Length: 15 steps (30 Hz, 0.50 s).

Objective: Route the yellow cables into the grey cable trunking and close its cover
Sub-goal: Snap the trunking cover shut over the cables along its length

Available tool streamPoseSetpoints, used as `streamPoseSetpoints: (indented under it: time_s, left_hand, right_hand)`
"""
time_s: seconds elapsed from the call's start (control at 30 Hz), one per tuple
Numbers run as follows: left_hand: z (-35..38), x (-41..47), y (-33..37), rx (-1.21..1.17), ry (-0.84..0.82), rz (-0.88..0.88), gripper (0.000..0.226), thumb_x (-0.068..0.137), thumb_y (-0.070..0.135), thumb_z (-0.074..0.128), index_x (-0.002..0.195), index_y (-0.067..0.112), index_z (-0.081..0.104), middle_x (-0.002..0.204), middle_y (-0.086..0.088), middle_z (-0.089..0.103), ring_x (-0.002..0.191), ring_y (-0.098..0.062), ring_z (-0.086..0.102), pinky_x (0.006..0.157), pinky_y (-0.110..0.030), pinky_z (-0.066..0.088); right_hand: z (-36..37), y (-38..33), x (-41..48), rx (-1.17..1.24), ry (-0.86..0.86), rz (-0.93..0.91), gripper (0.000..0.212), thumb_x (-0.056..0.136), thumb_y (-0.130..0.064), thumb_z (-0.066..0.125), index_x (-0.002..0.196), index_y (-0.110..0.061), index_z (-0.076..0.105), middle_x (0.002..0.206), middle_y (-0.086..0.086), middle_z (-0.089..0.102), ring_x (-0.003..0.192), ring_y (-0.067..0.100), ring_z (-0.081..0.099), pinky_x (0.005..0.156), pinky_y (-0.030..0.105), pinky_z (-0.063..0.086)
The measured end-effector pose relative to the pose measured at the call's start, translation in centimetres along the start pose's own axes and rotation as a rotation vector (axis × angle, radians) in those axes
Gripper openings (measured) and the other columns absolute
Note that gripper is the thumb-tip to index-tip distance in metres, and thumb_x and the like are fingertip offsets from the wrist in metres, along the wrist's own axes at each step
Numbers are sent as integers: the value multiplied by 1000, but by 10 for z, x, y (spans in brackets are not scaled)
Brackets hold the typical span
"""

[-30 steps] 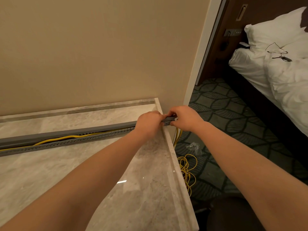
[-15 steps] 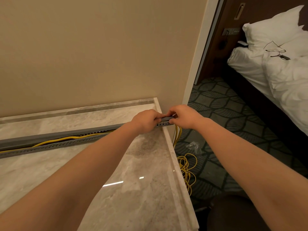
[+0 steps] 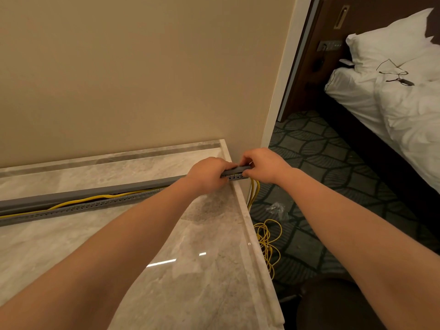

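The grey cable trunking (image 3: 78,208) lies along the marble counter (image 3: 195,277), its slotted side facing me. Its grey cover (image 3: 95,193) sits on the far side, gaping open along the left and middle. Yellow cables (image 3: 95,199) run inside the gap. At the counter's right edge my left hand (image 3: 207,176) and my right hand (image 3: 264,166) both pinch the trunking's right end, fingertips nearly touching over the cover. Beyond that end the yellow cables drop off the edge and pile in loose coils (image 3: 267,239) on the carpet.
A beige wall (image 3: 142,79) stands right behind the counter. The counter's right edge (image 3: 257,253) drops to patterned carpet. A crumpled clear wrapper (image 3: 276,208) lies on the floor. A bed with white linen (image 3: 392,96) is at the far right, a dark rounded seat (image 3: 333,306) below.
My left hand has slid right along the trunking toward its end, and both hands now pinch closer together there. The view has shifted slightly.
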<state>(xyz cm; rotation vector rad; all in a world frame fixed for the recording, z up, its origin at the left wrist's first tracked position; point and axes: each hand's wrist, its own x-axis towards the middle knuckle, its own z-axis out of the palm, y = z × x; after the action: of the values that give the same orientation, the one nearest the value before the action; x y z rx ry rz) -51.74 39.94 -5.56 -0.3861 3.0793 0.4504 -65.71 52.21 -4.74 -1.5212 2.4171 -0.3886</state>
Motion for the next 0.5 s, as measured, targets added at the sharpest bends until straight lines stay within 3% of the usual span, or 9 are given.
streamPoseSetpoints:
  time_s: [0.2, 0.5]
  left_hand:
    - [4, 0, 3, 37, 64, -56, 45, 92, 18, 54, 135, 31, 55, 116, -3, 70, 103, -26, 62, 79, -37, 51]
    - [11, -2, 2, 165, 123, -58, 43, 97, 23, 50, 138, 35, 51, 107, -5, 72, 96, -28, 64, 72, -36, 48]
  right_hand:
    - [1, -2, 2, -30, -6, -2, 14, 80, -20, 70, 94, -22, 68, 91, -3, 67, 82, 15, 60, 71, 32, 52]
    - [7, -2, 0, -141, 72, -48, 11, 76, -17, 67, 87, -21, 65, 84, -3, 67, 78, 18, 60, 65, 35, 53]
